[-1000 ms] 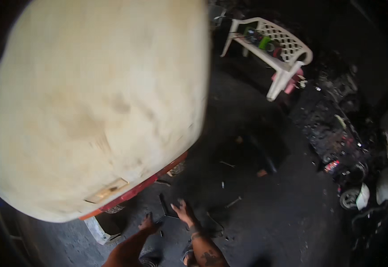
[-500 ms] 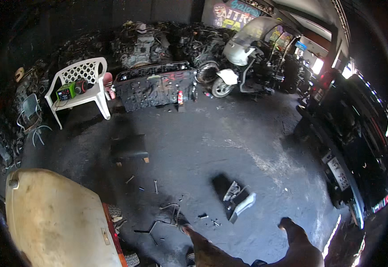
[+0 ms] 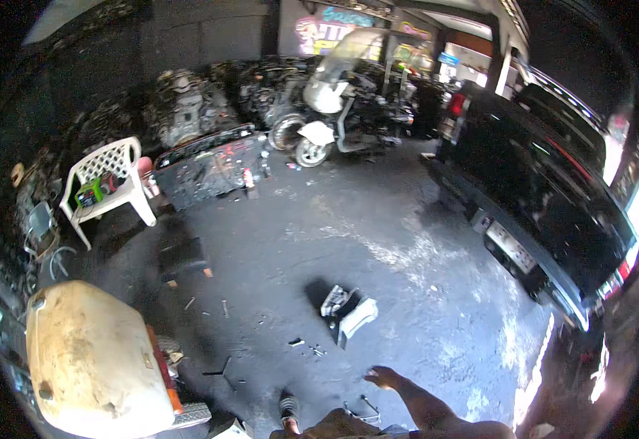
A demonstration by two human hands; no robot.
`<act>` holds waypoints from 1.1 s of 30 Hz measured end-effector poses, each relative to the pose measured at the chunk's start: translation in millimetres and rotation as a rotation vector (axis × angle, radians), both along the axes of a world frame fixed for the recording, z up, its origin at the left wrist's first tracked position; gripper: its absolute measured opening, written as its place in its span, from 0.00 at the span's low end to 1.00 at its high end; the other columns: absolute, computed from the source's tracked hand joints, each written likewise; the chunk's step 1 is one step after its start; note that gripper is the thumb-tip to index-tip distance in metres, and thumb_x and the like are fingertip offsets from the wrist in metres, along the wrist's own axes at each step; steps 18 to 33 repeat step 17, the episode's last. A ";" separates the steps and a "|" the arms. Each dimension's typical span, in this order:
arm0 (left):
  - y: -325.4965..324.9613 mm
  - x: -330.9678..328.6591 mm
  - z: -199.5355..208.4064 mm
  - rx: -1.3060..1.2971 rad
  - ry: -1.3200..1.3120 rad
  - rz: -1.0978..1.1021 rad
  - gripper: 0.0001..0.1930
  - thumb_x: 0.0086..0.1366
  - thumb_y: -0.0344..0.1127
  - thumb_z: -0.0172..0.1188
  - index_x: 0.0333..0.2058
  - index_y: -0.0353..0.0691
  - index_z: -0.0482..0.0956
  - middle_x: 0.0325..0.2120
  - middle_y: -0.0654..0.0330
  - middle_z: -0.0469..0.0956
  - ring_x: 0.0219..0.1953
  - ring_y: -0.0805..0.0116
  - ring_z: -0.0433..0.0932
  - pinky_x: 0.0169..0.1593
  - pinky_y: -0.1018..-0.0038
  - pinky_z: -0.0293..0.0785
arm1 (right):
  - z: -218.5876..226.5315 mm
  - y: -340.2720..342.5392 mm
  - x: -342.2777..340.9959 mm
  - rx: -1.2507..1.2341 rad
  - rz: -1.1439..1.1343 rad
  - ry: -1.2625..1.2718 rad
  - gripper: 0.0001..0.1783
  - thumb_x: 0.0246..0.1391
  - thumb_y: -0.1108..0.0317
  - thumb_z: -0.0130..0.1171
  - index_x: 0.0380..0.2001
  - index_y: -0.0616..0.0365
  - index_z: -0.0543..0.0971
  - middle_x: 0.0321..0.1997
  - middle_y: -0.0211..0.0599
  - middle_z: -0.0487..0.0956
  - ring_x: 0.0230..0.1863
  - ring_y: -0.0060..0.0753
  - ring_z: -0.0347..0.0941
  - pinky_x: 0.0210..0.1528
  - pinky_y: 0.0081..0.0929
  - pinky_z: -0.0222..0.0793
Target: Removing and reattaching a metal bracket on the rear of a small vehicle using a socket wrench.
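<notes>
My right hand [image 3: 382,377] reaches over the dark floor from the lower edge, its fingers loosely apart and nothing visible in them. Only my left forearm [image 3: 327,426] shows at the bottom; its hand is too low and blurred to make out. A bent metal-rod frame [image 3: 363,411] lies between my two arms, partly hidden. Just past my right hand are a pale, curved plastic part [image 3: 358,317] and a smaller grey part [image 3: 333,301]. Small bolts [image 3: 316,350] and a short dark piece [image 3: 297,342] are scattered nearby. One shoe [image 3: 288,406] is beside my left forearm.
A branched wrench [image 3: 221,373] and spanners [image 3: 225,308] lie left on the floor. A low black stool [image 3: 185,257] stands beyond. A worn cream vehicle panel [image 3: 92,358] fills the lower left; a dark pickup [image 3: 532,168] stands right. A white chair [image 3: 125,194] and motorcycle [image 3: 319,135] are farther back.
The view has turned to the right, so the scene shifts left. My left arm has dropped toward the lower edge. The rod frame, earlier by my left hand, now shows between my arms.
</notes>
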State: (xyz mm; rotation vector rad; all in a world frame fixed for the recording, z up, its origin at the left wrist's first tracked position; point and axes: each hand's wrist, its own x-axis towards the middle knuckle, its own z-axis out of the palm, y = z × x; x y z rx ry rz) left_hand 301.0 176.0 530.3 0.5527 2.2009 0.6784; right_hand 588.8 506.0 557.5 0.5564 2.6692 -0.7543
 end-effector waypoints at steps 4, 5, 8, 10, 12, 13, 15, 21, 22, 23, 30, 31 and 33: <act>-26.5 108.7 -18.3 -0.061 0.033 -0.029 0.24 0.56 0.55 0.56 0.43 0.41 0.77 0.43 0.50 0.76 0.49 0.51 0.72 0.51 0.55 0.67 | 26.5 10.4 86.2 -0.241 -0.252 0.157 0.26 0.54 0.47 0.58 0.50 0.52 0.74 0.43 0.45 0.80 0.44 0.47 0.77 0.51 0.38 0.71; -46.4 140.6 -18.9 -0.074 0.055 -0.040 0.24 0.56 0.55 0.56 0.42 0.41 0.77 0.43 0.50 0.77 0.49 0.51 0.72 0.51 0.54 0.67 | 30.0 18.3 128.6 -0.428 -0.354 0.067 0.23 0.56 0.47 0.56 0.48 0.50 0.76 0.43 0.40 0.79 0.48 0.33 0.74 0.52 0.33 0.69; -140.4 261.0 -17.0 -0.086 0.140 -0.087 0.23 0.56 0.54 0.56 0.41 0.41 0.78 0.42 0.51 0.77 0.48 0.51 0.73 0.50 0.54 0.67 | 26.9 46.1 296.5 0.052 0.000 -0.109 0.14 0.54 0.63 0.58 0.43 0.52 0.78 0.44 0.37 0.77 0.44 0.34 0.73 0.50 0.30 0.68; -211.9 341.3 -11.2 -0.058 0.286 -0.174 0.23 0.56 0.54 0.56 0.40 0.41 0.79 0.41 0.51 0.77 0.47 0.51 0.73 0.50 0.54 0.67 | 29.9 52.7 437.1 0.030 -0.227 -0.188 0.13 0.54 0.62 0.56 0.43 0.51 0.76 0.40 0.34 0.76 0.41 0.30 0.72 0.45 0.32 0.68; -263.2 398.3 -2.5 -0.105 0.464 -0.283 0.22 0.56 0.54 0.56 0.39 0.41 0.80 0.41 0.51 0.78 0.47 0.51 0.74 0.49 0.54 0.67 | 44.8 22.1 579.9 -0.264 -1.162 -0.221 0.14 0.56 0.58 0.53 0.45 0.46 0.73 0.35 0.28 0.74 0.36 0.26 0.71 0.39 0.33 0.67; -277.3 412.7 -0.6 -0.117 0.435 -0.353 0.18 0.54 0.48 0.56 0.38 0.41 0.80 0.39 0.49 0.78 0.43 0.47 0.75 0.47 0.55 0.70 | 50.4 0.3 639.5 -0.300 -1.474 -0.140 0.14 0.57 0.56 0.52 0.46 0.43 0.72 0.33 0.25 0.73 0.34 0.24 0.70 0.36 0.33 0.66; -296.3 438.7 10.3 -0.137 0.457 -0.400 0.14 0.53 0.42 0.56 0.33 0.40 0.82 0.35 0.43 0.79 0.37 0.42 0.77 0.43 0.56 0.73 | 63.7 -64.7 730.8 -0.343 -1.920 -0.083 0.12 0.58 0.50 0.49 0.40 0.41 0.71 0.25 0.23 0.69 0.26 0.21 0.66 0.27 0.29 0.62; -313.2 458.3 24.1 -0.302 0.205 -0.256 0.17 0.52 0.45 0.57 0.33 0.37 0.81 0.33 0.43 0.79 0.38 0.41 0.77 0.42 0.54 0.73 | 66.8 -151.5 789.8 -0.527 -2.116 0.212 0.11 0.58 0.51 0.49 0.36 0.43 0.70 0.19 0.23 0.65 0.13 0.22 0.59 0.13 0.25 0.52; -313.2 458.3 24.1 -0.302 0.205 -0.256 0.17 0.52 0.45 0.57 0.33 0.37 0.81 0.33 0.43 0.79 0.38 0.41 0.77 0.42 0.54 0.73 | 66.8 -151.5 789.8 -0.527 -2.116 0.212 0.11 0.58 0.51 0.49 0.36 0.43 0.70 0.19 0.23 0.65 0.13 0.22 0.59 0.13 0.25 0.52; -313.2 458.3 24.1 -0.302 0.205 -0.256 0.17 0.52 0.45 0.57 0.33 0.37 0.81 0.33 0.43 0.79 0.38 0.41 0.77 0.42 0.54 0.73 | 66.8 -151.5 789.8 -0.527 -2.116 0.212 0.11 0.58 0.51 0.49 0.36 0.43 0.70 0.19 0.23 0.65 0.13 0.22 0.59 0.13 0.25 0.52; -313.2 458.3 24.1 -0.302 0.205 -0.256 0.17 0.52 0.45 0.57 0.33 0.37 0.81 0.33 0.43 0.79 0.38 0.41 0.77 0.42 0.54 0.73 | 66.8 -151.5 789.8 -0.527 -2.116 0.212 0.11 0.58 0.51 0.49 0.36 0.43 0.70 0.19 0.23 0.65 0.13 0.22 0.59 0.13 0.25 0.52; -313.2 458.3 24.1 -0.302 0.205 -0.256 0.17 0.52 0.45 0.57 0.33 0.37 0.81 0.33 0.43 0.79 0.38 0.41 0.77 0.42 0.54 0.73 | 66.8 -151.5 789.8 -0.527 -2.116 0.212 0.11 0.58 0.51 0.49 0.36 0.43 0.70 0.19 0.23 0.65 0.13 0.22 0.59 0.13 0.25 0.52; -313.2 458.3 24.1 -0.302 0.205 -0.256 0.17 0.52 0.45 0.57 0.33 0.37 0.81 0.33 0.43 0.79 0.38 0.41 0.77 0.42 0.54 0.73 | 66.8 -151.5 789.8 -0.527 -2.116 0.212 0.11 0.58 0.51 0.49 0.36 0.43 0.70 0.19 0.23 0.65 0.13 0.22 0.59 0.13 0.25 0.52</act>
